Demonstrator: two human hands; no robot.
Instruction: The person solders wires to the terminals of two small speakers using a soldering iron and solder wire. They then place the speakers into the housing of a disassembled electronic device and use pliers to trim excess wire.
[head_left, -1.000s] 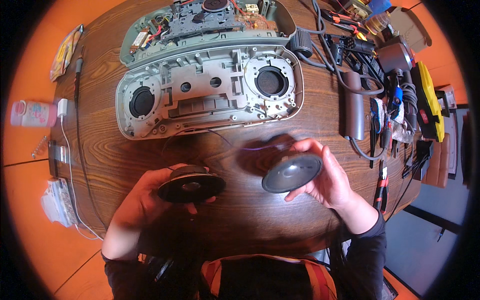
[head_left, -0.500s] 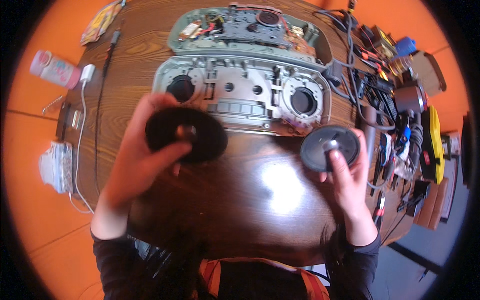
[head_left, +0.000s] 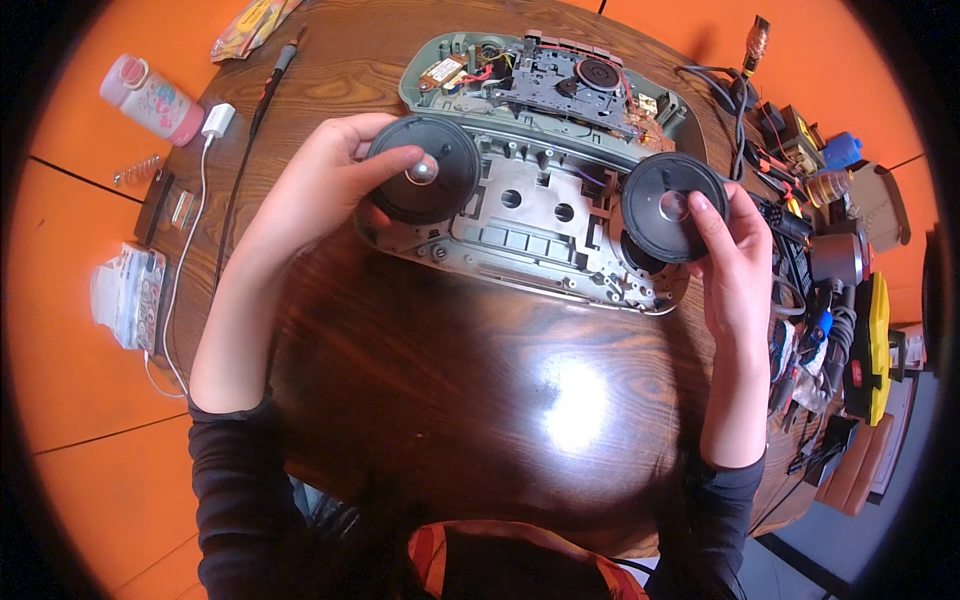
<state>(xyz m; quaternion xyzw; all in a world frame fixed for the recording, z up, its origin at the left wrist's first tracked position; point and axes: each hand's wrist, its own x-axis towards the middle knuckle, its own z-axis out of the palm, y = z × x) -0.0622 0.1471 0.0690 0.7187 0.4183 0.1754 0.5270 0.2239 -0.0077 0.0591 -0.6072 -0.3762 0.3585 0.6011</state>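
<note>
My left hand (head_left: 345, 180) is closed on a round black speaker (head_left: 440, 165), thumb across its cone beside the silvery centre dome. A matching speaker (head_left: 660, 220) is in my right hand (head_left: 735, 245), the thumb near its dome. Both are held over the grey front housing (head_left: 520, 245) of an opened stereo, one above each end. The left speaker hides the left round opening; part of the right opening shows below the other speaker. Behind lies the other half-shell (head_left: 455, 100), holding a dark mechanism board (head_left: 565, 85) and coloured wires.
Cables, pliers and other tools crowd the table's right side, with a yellow-and-black case (head_left: 872, 350) beyond. At left lie a pink-and-white bottle (head_left: 152, 100), a white cable (head_left: 200, 190), a black probe lead (head_left: 262, 100) and a bag of small parts (head_left: 130, 295).
Both hands have moved the speakers away from me, from in front of the housing to above its ends. The whole view has shifted slightly.
</note>
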